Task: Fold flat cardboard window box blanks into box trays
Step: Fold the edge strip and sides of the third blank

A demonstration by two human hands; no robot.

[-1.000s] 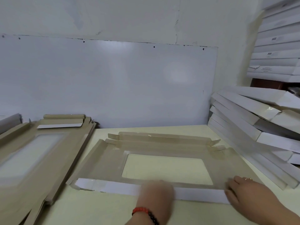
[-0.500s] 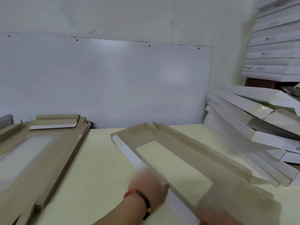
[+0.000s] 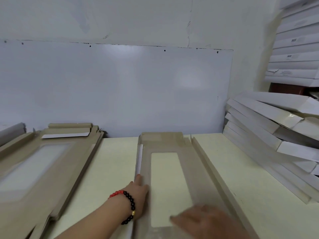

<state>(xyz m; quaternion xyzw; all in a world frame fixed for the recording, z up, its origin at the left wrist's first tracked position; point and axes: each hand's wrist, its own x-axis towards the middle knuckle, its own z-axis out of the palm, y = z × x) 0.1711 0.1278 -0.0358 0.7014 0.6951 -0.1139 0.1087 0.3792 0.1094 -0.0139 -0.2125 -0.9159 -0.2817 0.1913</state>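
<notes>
A brown cardboard window box blank [image 3: 191, 163] lies lengthwise on the pale table [image 3: 110, 169], its long axis running away from me. Its clear window sits in the middle. The left long flap, white on the outside, stands partly raised. My left hand [image 3: 138, 195], with a red and black bead bracelet, rests along that left flap with fingers straight. My right hand [image 3: 205, 221], blurred, lies flat on the blank's near end beside the window. The right long flap stands up at an angle.
A stack of flat brown blanks [image 3: 39, 166] lies at the left. Folded white boxes [image 3: 269, 128] lean in a pile at the right, with more stacked on a shelf [image 3: 296, 54] above. A white board [image 3: 120, 90] backs the table.
The blank has been turned from crosswise to lengthwise on the table. My left hand moved along the white-edged flap, now at the left; my right hand shifted to the near end.
</notes>
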